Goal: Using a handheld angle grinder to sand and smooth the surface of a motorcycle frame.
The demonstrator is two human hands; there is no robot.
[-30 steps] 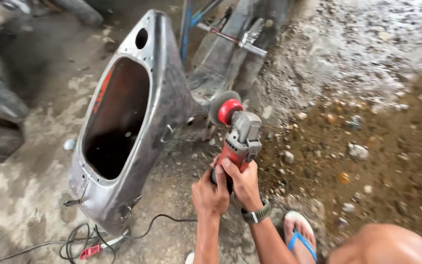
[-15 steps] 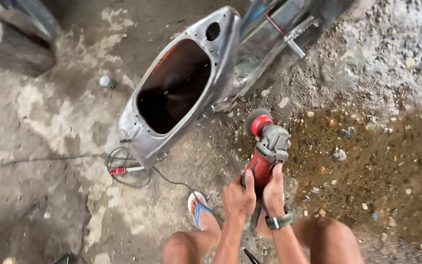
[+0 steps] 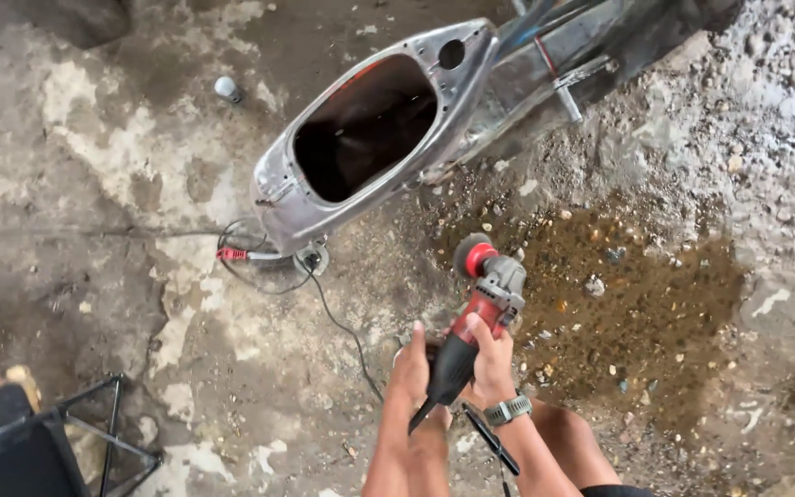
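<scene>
I hold a red and grey angle grinder in both hands, its round disc pointing up and away from me. My right hand wraps the red body; a watch sits on that wrist. My left hand grips the black rear handle beside it. The grinder hangs over the ground, apart from the bare silver scooter body shell, which lies just beyond with its dark seat opening facing up.
Loose wires with a red connector trail from the shell's tail, and a black cable runs toward my hands. A small grey cap lies far left. A black metal stand sits bottom left. Wet brown gravel spreads to the right.
My view has pulled back and swung, so the shell now sits farther up and the grinder is drawn away from it. Both hands keep their grip.
</scene>
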